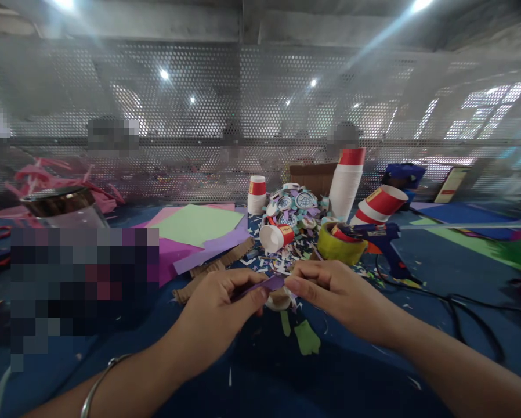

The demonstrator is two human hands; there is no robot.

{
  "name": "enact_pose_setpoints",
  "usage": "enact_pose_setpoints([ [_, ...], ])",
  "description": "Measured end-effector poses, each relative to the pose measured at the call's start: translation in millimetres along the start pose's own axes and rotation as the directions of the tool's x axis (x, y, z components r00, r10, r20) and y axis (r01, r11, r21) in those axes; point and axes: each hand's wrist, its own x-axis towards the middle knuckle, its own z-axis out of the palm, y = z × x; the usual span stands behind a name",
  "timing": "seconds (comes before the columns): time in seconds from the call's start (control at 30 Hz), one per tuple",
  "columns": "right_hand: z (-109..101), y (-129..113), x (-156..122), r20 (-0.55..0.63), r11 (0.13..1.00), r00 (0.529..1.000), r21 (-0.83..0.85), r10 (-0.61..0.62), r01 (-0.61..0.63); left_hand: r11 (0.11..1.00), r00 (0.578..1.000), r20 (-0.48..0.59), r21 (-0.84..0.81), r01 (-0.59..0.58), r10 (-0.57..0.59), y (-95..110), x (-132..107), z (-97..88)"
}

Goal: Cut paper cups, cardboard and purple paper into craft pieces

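A small piece of purple paper (pixel 272 283) spans the gap between my two hands. My left hand (pixel 219 305) pinches its left part between thumb and fingers. At the right end, the thumb and forefinger of my right hand (pixel 339 296) close on the same paper. Just below it sits a small round white piece with a brown patch (pixel 280 301), partly hidden by the paper and fingers. Two green paper scraps (pixel 307 338) lie on the blue table nearer to me. Corrugated cardboard strips (pixel 221 262) rest beyond my left hand.
A blue glue gun (pixel 389 244) lies across a yellow tape roll (pixel 341 247), its black cable (pixel 454 307) trailing right. Stacked paper cups (pixel 345 188), a tipped cup (pixel 280 237) and paper scraps fill the middle back. Coloured sheets (pixel 199 226) lie left, before a perforated metal screen (pixel 191 116).
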Motion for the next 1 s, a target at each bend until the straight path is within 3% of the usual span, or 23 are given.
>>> enact_pose_setpoints([
  [0.37,0.0,-1.6,-1.8,-0.031,1.0,1.0,-0.003,-0.005,0.005,1.0,1.0,-0.015,-0.007,0.02,-0.02,0.2,-0.6,0.1],
  [0.47,0.0,1.3,0.2,-0.088,1.0,0.996,-0.013,-0.001,0.0,0.988,0.998,-0.025,-0.144,0.06,-0.064,0.0,-0.1,0.7],
  [0.63,1.3,4.0,2.8,-0.112,1.0,0.994,0.009,-0.001,0.002,0.895,0.995,0.03,-0.435,0.099,-0.095,2.4,0.1,4.1],
  [1.0,9.8,-6.7,0.7,-0.085,0.996,0.996,0.07,-0.041,0.047,0.808,0.986,0.089,-0.565,0.166,-0.14,1.8,-3.6,14.6],
])
